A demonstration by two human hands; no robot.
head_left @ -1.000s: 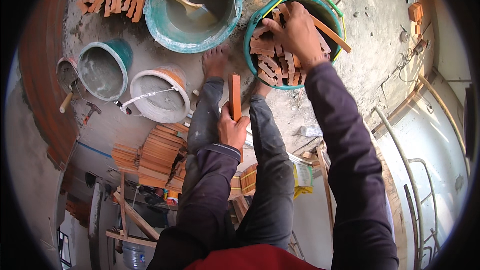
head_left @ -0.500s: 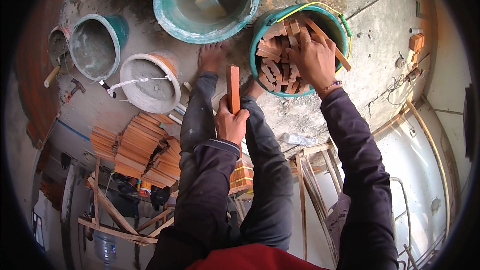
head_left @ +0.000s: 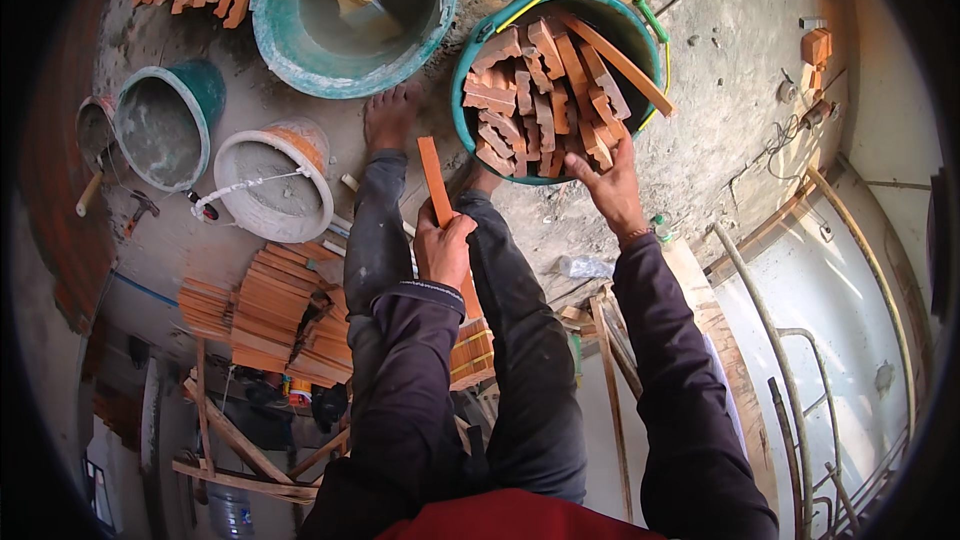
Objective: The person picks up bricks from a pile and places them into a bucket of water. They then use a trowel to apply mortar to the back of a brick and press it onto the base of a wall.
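One long brick strip in L hand, fingers closed round it. R hand just shifted off mid brick pcs to near rim of the green bucket holding them, thumb spread; can't tell if it's gripping any. Prob btwn picks rn.

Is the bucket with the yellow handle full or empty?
Mostly full: brick pieces crowd the green bucket, leaving some inside wall bare, and one long strip pokes over its rim.
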